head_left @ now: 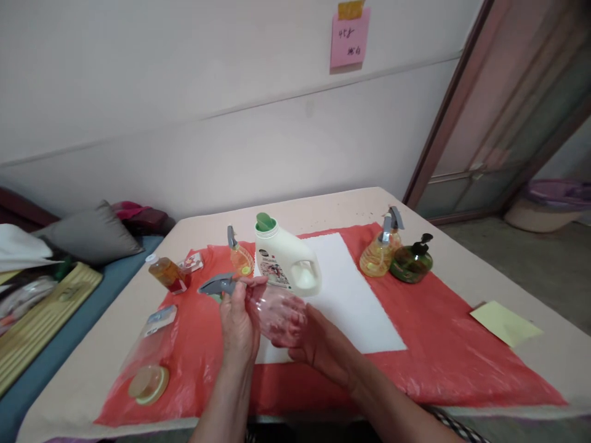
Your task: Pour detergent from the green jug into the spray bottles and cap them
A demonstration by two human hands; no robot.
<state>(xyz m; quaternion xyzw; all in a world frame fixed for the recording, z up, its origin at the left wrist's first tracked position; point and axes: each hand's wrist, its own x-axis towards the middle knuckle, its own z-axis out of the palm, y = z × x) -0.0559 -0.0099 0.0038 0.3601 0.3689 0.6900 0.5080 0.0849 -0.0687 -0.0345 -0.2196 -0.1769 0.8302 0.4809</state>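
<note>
A clear pinkish spray bottle [279, 315] with a grey trigger head [217, 284] lies nearly sideways in my two hands, its head pointing left. My left hand [240, 323] is closed around the neck end, just behind the trigger head. Around the base end, my right hand [321, 347] grips the bottle, and fingers show blurred through the clear wall. Just behind it, a white detergent jug [295, 246] stands on a white sheet [360, 307], with a green piece [264, 221] at its mouth. An orange-tinted spray bottle [241, 258] stands left of the jug.
Red plastic sheeting [443, 351] covers much of the table [466, 264]. Spray bottles [375, 255] and a green pump bottle [410, 266] stand right; an amber bottle [167, 275] and a round lidded jar [148, 384] sit left. Yellow paper [505, 323] lies near the right edge.
</note>
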